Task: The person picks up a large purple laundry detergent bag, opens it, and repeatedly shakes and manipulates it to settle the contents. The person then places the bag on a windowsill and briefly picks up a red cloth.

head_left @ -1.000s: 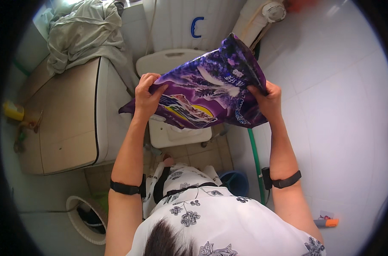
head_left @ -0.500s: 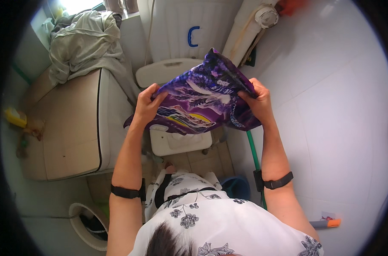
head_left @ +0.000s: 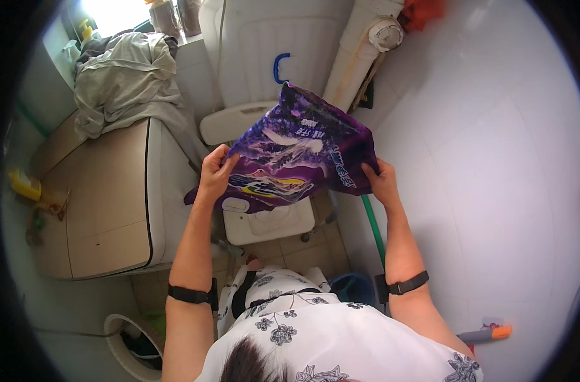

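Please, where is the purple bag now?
In the head view, the purple bag is near the centre, held between the left hand and right hand, partly covering the white chair.

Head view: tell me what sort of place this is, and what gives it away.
Probably a small home bathroom or wash area: the thick white drainpipe in the corner, the green hose along the wall and the tiled floor suggest it.

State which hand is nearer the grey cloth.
Left: in view, the left hand is below-right of the grey cloth; the right hand is farther, across the purple bag.
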### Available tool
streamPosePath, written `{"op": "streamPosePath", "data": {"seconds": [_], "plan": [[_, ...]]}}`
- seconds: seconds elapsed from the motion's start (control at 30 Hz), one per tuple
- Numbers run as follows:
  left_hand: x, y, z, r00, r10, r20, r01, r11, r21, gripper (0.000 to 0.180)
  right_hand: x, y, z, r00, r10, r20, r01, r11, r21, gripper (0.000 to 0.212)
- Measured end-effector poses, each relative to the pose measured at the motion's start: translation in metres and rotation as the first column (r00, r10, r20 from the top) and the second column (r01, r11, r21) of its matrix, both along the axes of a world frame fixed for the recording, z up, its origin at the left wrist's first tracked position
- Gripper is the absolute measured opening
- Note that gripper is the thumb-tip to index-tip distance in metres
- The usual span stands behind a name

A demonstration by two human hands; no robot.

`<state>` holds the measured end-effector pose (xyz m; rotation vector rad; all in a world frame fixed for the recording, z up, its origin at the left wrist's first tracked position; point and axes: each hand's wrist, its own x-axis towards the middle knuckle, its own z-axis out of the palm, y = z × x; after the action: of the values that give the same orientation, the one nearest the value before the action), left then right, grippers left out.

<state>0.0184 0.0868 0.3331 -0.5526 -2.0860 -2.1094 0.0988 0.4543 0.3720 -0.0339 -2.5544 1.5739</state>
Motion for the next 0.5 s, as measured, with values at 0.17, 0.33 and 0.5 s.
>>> {"op": "streamPosePath", "data": {"seconds": [0.17,0.33,0.5], "plan": [[-0.004,0.001,0.001,0.999,-0.014,0.034,0.014,1.0,0.021,0.021,-0.008,-0.032,-0.023,0.969,-0.163,-0.184,0.174,0.984,0.042,0.022],[-0.004,0.003,0.004,0.999,-0.027,0.045,0.024,0.998,0.065,0.016,-0.022,-0.079,-0.025,0.952,-0.103,-0.288,0.044,0.978,-0.205,0.058],[-0.005,0.008,0.005,0.998,-0.058,0.008,0.056,0.993,0.107,0.005,-0.031,-0.107,-0.015,0.996,0.003,-0.086,-0.023,0.972,-0.234,0.08]]}}
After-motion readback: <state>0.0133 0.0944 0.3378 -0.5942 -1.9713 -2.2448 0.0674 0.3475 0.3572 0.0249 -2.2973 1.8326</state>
